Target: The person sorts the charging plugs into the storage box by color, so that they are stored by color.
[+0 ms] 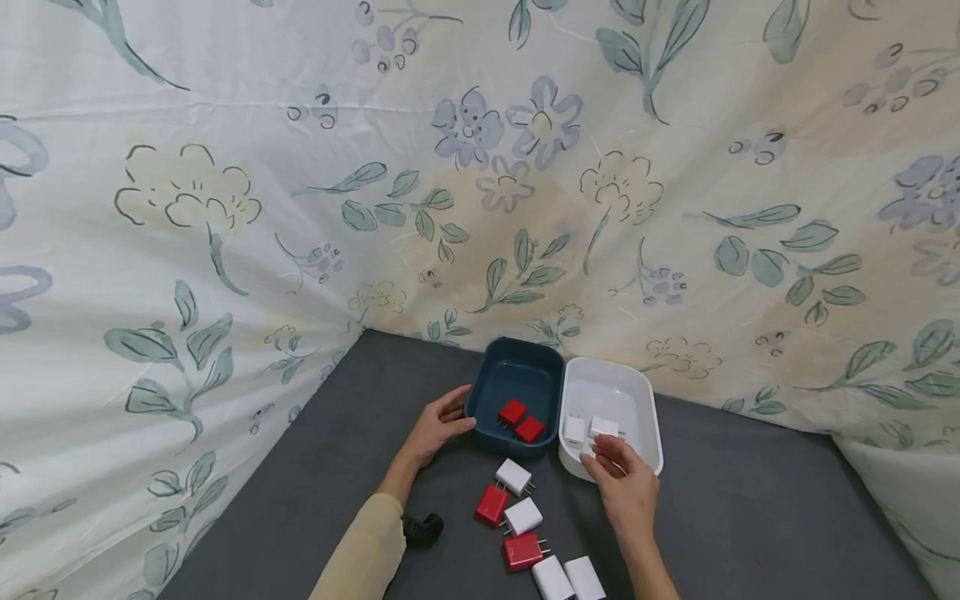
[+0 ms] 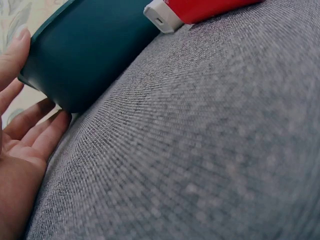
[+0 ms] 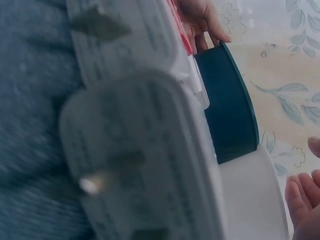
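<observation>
In the head view, my left hand (image 1: 435, 427) rests against the left side of a dark teal bin (image 1: 517, 367). The left wrist view has its thumb near the rim and its relaxed fingers at the bin's lower edge. Two red charger plugs (image 1: 528, 429) lie inside. Over the near part of the adjoining white bin (image 1: 615, 392), my right hand (image 1: 628, 487) has its fingertips close to a white charger plug (image 1: 603, 427); another white charger plug (image 1: 574, 430) lies to the left. Nothing shows between the right thumb and fingers (image 3: 298, 200) in the right wrist view.
Several loose white and red plugs lie on the dark grey table (image 1: 720, 492) in front of the bins, including a red plug (image 1: 492, 505) and a white plug (image 1: 513, 477). A black device (image 1: 423, 529) is by the left wrist. Floral cloth (image 1: 465, 208) hangs behind.
</observation>
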Demonstrator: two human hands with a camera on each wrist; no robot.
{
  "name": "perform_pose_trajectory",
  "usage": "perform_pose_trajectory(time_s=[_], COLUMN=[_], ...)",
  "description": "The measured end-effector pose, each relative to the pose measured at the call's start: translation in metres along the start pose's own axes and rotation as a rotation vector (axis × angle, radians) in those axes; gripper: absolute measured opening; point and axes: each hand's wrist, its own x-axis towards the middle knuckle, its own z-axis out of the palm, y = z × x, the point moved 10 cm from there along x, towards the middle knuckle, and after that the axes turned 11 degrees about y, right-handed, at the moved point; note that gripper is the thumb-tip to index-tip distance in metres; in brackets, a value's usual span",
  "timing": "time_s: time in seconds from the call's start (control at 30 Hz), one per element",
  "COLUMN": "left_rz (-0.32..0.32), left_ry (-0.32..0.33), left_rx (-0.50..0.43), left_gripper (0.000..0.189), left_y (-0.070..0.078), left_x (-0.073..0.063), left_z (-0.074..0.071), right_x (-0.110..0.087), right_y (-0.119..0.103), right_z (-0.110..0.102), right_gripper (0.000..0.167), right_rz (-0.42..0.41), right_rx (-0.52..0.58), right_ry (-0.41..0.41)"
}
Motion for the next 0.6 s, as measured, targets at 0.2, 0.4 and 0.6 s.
perform_pose_trajectory(time_s=[0.2,0.4,0.6], left_rz=[-0.006,0.011,0.019], left_ry=[-0.02,0.024,0.039], left_rx=[-0.021,-0.003,0.005], left_gripper=[0.069,0.065,0.064], left_y=[0.0,-0.018,-0.018], left_x=[0.001,0.01,0.01], left_z=[0.002,-0.002,-0.003], right_x=[-0.009,-0.016,-0.024], right_y=[-0.003,-0.005,0.004], right_z=[0.002,0.003,0.006], right_gripper=[0.036,0.036,0.037], right_rz=[0.013,0.019,0.041], right_rx=[0.025,0.063,-0.006], right_ry=[-0.018,-0.022,-0.04])
